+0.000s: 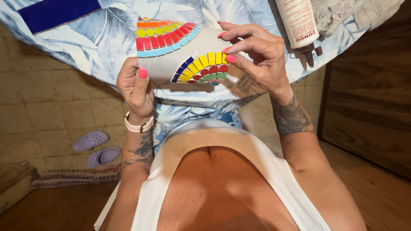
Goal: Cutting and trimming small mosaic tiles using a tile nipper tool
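both hands (136,87) (257,55) around mosaic tile (180,53)

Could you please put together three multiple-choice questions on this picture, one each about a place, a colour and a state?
1. Where do the lilac clogs lie?
A. On the tiled floor, on the picture's left
B. On the patterned tablecloth
C. On the wooden boards at right

2. What colour is the flat rectangular piece at the top left?
A. Green
B. Dark blue
C. White

3. How is the mosaic tile held?
A. It lies flat and untouched
B. One hand alone holds it
C. Both hands hold it by its edges

Answers:
1. A, the pair sits on the beige floor tiles beside a striped rug.
2. B, it shows deep blue against the pale leaf-print tablecloth.
3. C, the left hand grips the edge at the picture's left, and the right hand pinches the opposite edge.
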